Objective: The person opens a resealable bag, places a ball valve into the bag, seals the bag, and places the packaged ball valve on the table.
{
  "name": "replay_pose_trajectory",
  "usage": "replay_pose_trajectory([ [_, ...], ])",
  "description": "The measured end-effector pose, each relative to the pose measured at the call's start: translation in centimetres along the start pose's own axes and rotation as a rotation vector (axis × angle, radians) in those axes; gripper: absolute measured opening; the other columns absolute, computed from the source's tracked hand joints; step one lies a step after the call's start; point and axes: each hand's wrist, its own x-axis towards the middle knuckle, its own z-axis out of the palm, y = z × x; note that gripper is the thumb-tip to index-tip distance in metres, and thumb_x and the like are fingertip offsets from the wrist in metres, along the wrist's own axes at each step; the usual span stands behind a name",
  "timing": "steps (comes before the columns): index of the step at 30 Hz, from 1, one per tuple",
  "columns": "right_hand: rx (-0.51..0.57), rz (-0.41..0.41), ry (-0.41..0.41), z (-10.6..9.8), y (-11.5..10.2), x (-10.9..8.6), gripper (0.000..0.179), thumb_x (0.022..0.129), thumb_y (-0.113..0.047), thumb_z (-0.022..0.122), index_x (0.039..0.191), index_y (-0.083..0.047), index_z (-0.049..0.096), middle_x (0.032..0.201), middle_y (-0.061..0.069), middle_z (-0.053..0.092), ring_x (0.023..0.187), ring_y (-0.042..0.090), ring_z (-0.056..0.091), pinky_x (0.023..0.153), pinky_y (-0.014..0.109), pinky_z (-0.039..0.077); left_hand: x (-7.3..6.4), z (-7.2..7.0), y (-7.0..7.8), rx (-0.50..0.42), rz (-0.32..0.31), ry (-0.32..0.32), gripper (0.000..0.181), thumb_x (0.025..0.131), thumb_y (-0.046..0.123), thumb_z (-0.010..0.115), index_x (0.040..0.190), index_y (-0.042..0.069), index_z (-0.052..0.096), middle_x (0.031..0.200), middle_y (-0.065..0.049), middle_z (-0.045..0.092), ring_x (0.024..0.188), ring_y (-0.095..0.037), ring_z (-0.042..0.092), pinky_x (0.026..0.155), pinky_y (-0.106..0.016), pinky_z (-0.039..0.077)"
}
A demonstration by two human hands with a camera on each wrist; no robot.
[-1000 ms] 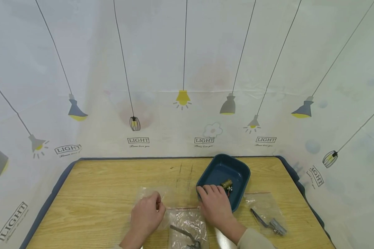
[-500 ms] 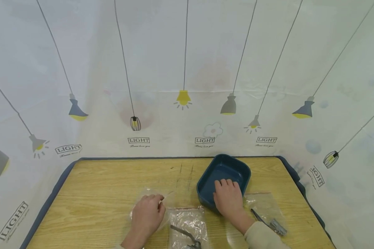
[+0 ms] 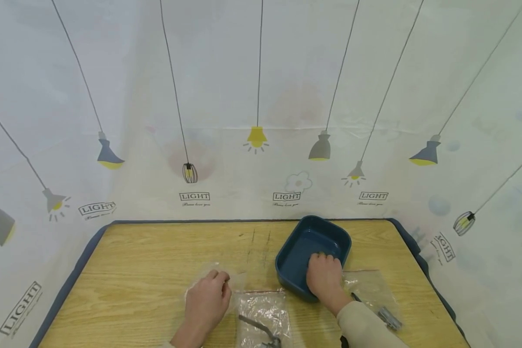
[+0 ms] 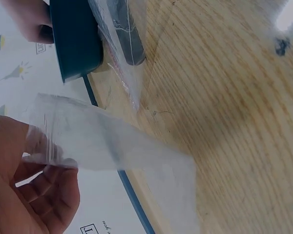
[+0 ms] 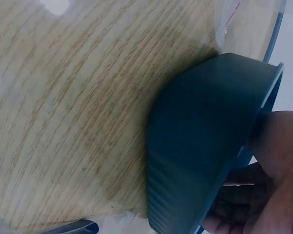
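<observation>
My left hand (image 3: 207, 299) pinches a clear plastic zip bag (image 4: 122, 141) near its zip strip. In the left wrist view the bag hangs limp and looks to have nothing in it. My right hand (image 3: 325, 276) reaches over the near rim of a dark blue plastic tub (image 3: 293, 256), fingers curled down inside. The right wrist view shows the tub's outer wall (image 5: 195, 141) covering the fingertips, so I cannot tell whether they hold anything. No loose part shows in the visible bottom of the tub.
Between the hands lies a zip bag (image 3: 265, 302) with a grey metal lever part (image 3: 261, 326). Right of the tub lies another bag (image 3: 369, 285) with a similar grey part (image 3: 389, 318). The wooden table (image 3: 148, 256) has a dark blue edge; a printed curtain stands behind.
My right hand has moved from the tub's left side rightward and down into it, where a brass-coloured part showed earlier. My left hand stays with the bag, slightly shifted.
</observation>
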Motion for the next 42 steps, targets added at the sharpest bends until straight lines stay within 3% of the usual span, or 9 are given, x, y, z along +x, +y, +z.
replay_pose_trajectory([
  [6,0.012,0.024,-0.098,0.9,0.3,0.5,0.031,0.092,-0.021,0.060,0.115,0.000,0.063,0.098,0.018,0.066,0.088,0.036,0.063,0.077,0.049,0.051,0.0,-0.1,0.2,-0.009,0.005,0.020,0.013,0.076,0.008,0.067,0.087,0.015,0.067,0.072,0.002,0.066,0.048,-0.015,0.053,0.042,-0.027,0.037],
  [14,0.044,-0.037,-0.103,2.0,0.8,0.8,0.036,0.091,-0.022,0.062,0.124,-0.007,0.058,0.106,0.019,0.066,0.097,0.037,0.062,0.085,0.051,0.049,0.0,0.1,0.2,0.027,0.044,-0.046,0.044,0.071,0.004,0.069,0.113,0.014,0.065,0.081,-0.004,0.071,0.047,-0.014,0.052,0.041,-0.024,0.036],
  [22,0.060,-0.141,-0.045,2.4,0.7,0.8,0.038,0.090,-0.021,0.065,0.127,-0.014,0.058,0.109,0.014,0.067,0.099,0.033,0.062,0.082,0.050,0.049,-0.1,0.5,0.6,0.019,0.039,-0.079,0.023,0.079,0.007,0.068,0.101,0.013,0.070,0.087,-0.003,0.071,0.068,-0.021,0.068,0.054,-0.032,0.051],
  [26,0.087,-0.158,-0.024,2.5,0.3,0.8,0.039,0.089,-0.021,0.067,0.126,-0.015,0.059,0.109,0.013,0.067,0.099,0.033,0.062,0.081,0.050,0.049,-0.1,0.4,0.8,0.021,0.051,-0.085,0.011,0.086,0.010,0.068,0.097,0.011,0.071,0.088,-0.004,0.072,0.072,-0.021,0.070,0.058,-0.031,0.055],
  [33,0.121,-0.177,-0.033,2.4,-0.1,0.9,0.041,0.088,-0.022,0.068,0.128,-0.015,0.060,0.118,0.012,0.067,0.104,0.032,0.062,0.084,0.050,0.049,-0.2,0.4,0.8,-0.009,0.082,-0.086,0.011,0.085,0.018,0.071,0.095,0.014,0.072,0.085,0.002,0.069,0.072,-0.017,0.068,0.060,-0.030,0.055],
  [38,0.122,-0.182,-0.052,2.2,-0.2,0.9,0.043,0.088,-0.024,0.069,0.129,-0.016,0.059,0.119,0.012,0.066,0.106,0.032,0.062,0.086,0.050,0.048,-0.1,0.5,0.7,-0.003,0.090,-0.047,0.004,0.084,0.019,0.072,0.084,0.015,0.072,0.078,0.005,0.066,0.064,-0.014,0.065,0.050,-0.028,0.048],
  [42,0.118,-0.183,-0.045,2.3,-0.2,0.9,0.043,0.088,-0.025,0.070,0.129,-0.016,0.059,0.118,0.011,0.067,0.106,0.032,0.062,0.086,0.050,0.048,0.0,0.5,0.5,0.049,0.113,0.039,0.003,0.080,0.019,0.074,0.078,0.018,0.071,0.073,0.006,0.062,0.062,-0.012,0.060,0.047,-0.024,0.043],
])
